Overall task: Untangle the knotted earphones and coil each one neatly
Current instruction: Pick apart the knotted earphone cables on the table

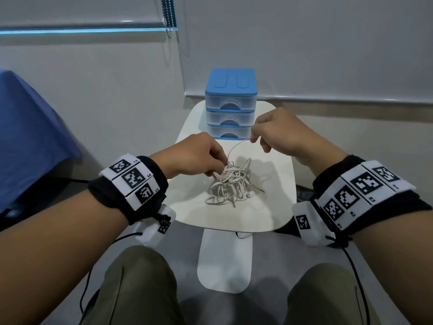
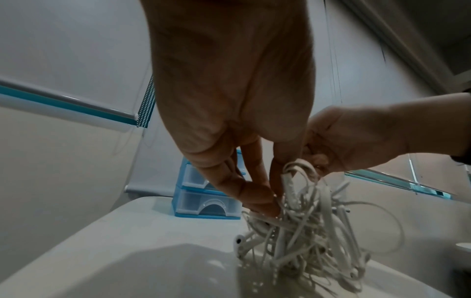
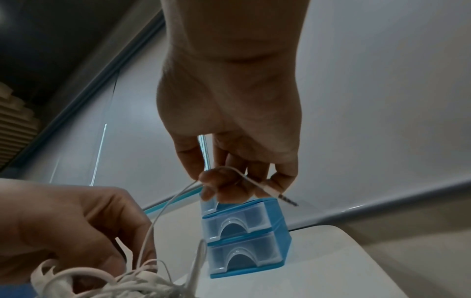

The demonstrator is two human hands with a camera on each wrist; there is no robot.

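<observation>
Early stage: earphones (image 1: pixel 230 184) are 1 knotted white wad mid-tabletop (image 1: pixel 278 184), nothing coiled yet. Left hand (image 1: pixel 199 156) pinches the wad's top at its left side. Right hand (image 1: pixel 278 132) pinches 1 freed strand near its jack plug (image 3: pixel 286 198), raised toward the far edge by the blue drawer unit (image 1: pixel 230 103). All separating and coiling is left. Cords thin, limp; earbud (image 2: pixel 239 241) pokes out.
</observation>
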